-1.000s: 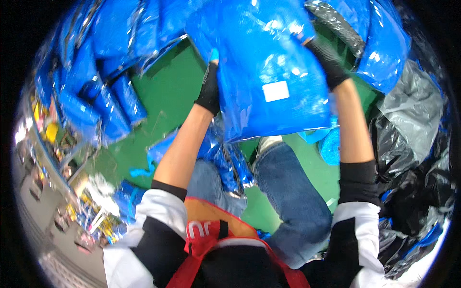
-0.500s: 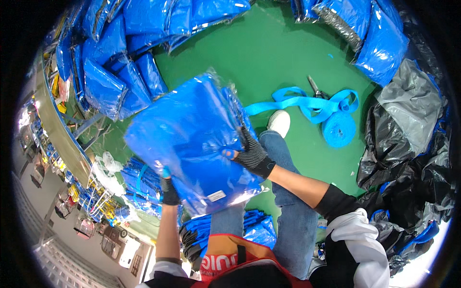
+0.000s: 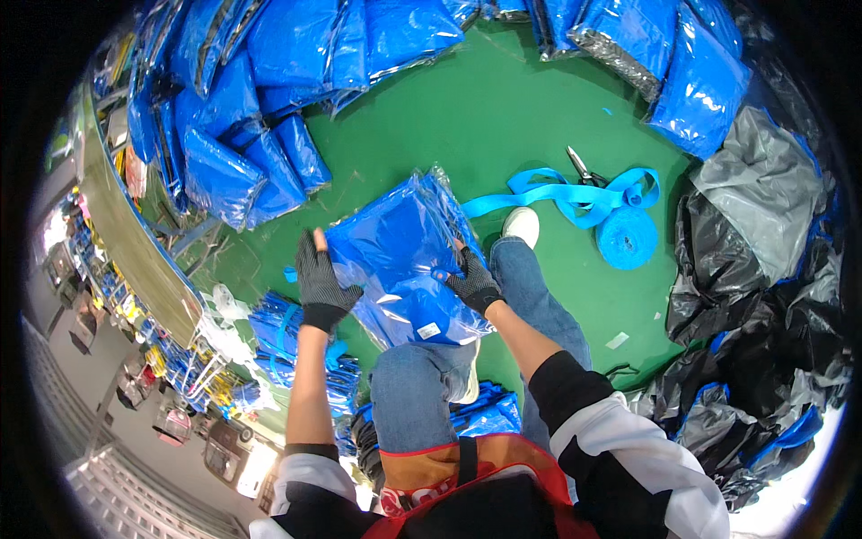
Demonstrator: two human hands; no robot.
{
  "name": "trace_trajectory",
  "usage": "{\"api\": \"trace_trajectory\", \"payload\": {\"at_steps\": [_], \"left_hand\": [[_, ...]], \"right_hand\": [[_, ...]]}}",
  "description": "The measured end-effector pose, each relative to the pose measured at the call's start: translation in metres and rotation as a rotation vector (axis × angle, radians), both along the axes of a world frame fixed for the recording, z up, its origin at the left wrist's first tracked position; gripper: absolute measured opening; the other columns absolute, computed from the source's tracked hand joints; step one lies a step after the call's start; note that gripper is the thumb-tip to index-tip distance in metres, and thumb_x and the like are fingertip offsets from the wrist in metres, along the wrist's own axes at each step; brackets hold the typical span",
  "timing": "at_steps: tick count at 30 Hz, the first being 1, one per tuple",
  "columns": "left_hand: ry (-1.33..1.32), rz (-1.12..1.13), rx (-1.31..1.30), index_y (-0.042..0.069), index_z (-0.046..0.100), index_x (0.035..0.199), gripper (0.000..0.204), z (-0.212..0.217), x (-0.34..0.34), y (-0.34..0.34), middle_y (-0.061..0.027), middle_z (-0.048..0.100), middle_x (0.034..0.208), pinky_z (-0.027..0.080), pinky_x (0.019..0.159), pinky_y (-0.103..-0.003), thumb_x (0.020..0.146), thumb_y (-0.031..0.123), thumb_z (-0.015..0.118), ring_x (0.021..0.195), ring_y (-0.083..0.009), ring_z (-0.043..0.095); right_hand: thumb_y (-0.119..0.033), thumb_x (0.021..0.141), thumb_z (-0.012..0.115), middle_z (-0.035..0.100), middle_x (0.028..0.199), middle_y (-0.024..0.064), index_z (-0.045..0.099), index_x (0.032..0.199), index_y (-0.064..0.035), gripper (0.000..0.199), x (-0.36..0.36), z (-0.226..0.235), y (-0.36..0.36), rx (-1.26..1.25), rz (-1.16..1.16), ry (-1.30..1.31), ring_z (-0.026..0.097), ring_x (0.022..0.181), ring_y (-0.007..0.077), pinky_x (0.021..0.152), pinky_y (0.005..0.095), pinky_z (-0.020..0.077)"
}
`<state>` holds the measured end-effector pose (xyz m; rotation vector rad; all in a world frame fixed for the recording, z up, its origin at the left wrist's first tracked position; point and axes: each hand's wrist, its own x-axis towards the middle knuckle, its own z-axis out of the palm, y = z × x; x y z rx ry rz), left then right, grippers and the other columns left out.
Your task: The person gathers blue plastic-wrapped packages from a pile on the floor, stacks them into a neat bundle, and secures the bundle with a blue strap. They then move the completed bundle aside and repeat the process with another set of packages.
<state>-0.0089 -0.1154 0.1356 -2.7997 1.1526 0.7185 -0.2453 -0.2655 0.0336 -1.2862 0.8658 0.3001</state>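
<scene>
1. Looking down from the head camera, one person sits over a green floor (image 3: 503, 117) with both knees in blue jeans showing; one white shoe (image 3: 521, 225) points away from the body.
2. Two hands are in view, both in dark fingerless gloves. The left hand (image 3: 321, 283) is closed on the left edge of one blue packet in clear plastic wrap (image 3: 400, 256), thumb raised along the edge.
3. The right hand (image 3: 471, 283) grips the right side of the same packet, fingers curled over the wrap.
4. That packet is held just above the left knee, tilted, with one small white label (image 3: 429, 331) near its lower edge.
5. More blue wrapped packets (image 3: 242, 162) lie in a heap at the upper left; they overlap too much to count exactly, though well over six show.
6. A second group, about four blue wrapped packs (image 3: 682, 72), lies along the upper right.
7. One roll of blue strap (image 3: 627, 238) rests on the floor to the right of the shoe, its loose end running back toward the packet.
8. One pair of scissors (image 3: 584, 166) lies touching the strap, just above the roll.
9. Grey and black plastic bags (image 3: 754, 225) are piled at the right; their number cannot be told.
10. One bundle of blue packs (image 3: 287, 323) lies below the left forearm.
</scene>
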Motion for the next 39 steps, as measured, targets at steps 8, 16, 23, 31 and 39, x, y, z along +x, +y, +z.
{"api": "trace_trajectory", "payload": {"at_steps": [8, 16, 23, 31, 39], "left_hand": [[0.386, 0.033, 0.191, 0.007, 0.048, 0.125, 0.079, -0.087, 0.019, -0.086, -0.0176, 0.054, 0.121, 0.042, 0.093, -0.041, 0.065, 0.052, 0.072, 0.107, -0.0349, 0.054], [0.428, 0.072, 0.09, 0.006, 0.046, 0.126, 0.09, -0.146, 0.02, -0.066, -0.0187, 0.057, 0.116, 0.046, 0.088, -0.04, 0.058, 0.059, 0.074, 0.103, -0.0328, 0.057], [0.364, -0.107, 0.034, 0.006, 0.051, 0.12, 0.089, -0.173, 0.027, -0.05, -0.0168, 0.057, 0.109, 0.047, 0.085, -0.041, 0.055, 0.061, 0.074, 0.1, -0.0329, 0.057], [0.359, -0.066, 0.096, 0.005, 0.052, 0.114, 0.088, -0.182, 0.035, -0.078, -0.0183, 0.056, 0.105, 0.042, 0.088, -0.046, 0.055, 0.068, 0.067, 0.1, -0.0353, 0.054], [-0.274, 0.927, -0.392, 0.003, 0.027, 0.138, 0.086, -0.149, -0.043, 0.024, -0.0251, 0.038, 0.133, 0.027, 0.103, -0.046, 0.078, 0.059, 0.054, 0.121, -0.0414, 0.037]], "right_hand": [[-0.048, 0.071, 0.066, 0.046, 0.122, 0.0216, 0.024, 0.14, -0.0092, 0.09, -0.003, 0.003, 0.045, -0.431, -0.019, 0.647, 0.044, 0.112, 0.0374, 0.097, 0.0487, 0.0292], [-0.064, 0.072, 0.053, 0.05, 0.115, 0.0236, 0.03, 0.138, -0.008, 0.089, -0.005, -0.067, 0.073, -0.608, -0.168, 0.558, 0.046, 0.105, 0.0406, 0.093, 0.0491, 0.0319], [-0.077, 0.073, 0.032, 0.05, 0.114, 0.0249, 0.036, 0.135, -0.0069, 0.093, 0.009, -0.104, 0.092, -0.781, -0.272, 0.578, 0.047, 0.102, 0.0418, 0.09, 0.05, 0.0325], [-0.071, 0.072, 0.043, 0.047, 0.12, 0.0246, 0.031, 0.136, -0.0039, 0.093, 0.014, -0.103, 0.066, -0.617, -0.195, 0.556, 0.045, 0.107, 0.0414, 0.094, 0.0486, 0.0306], [-0.059, 0.075, 0.051, 0.041, 0.133, 0.0212, 0.035, 0.134, -0.0005, 0.085, 0.153, -0.051, -0.027, -1.056, 0.475, 0.02, 0.037, 0.123, 0.0388, 0.103, 0.0591, 0.0177]]}}
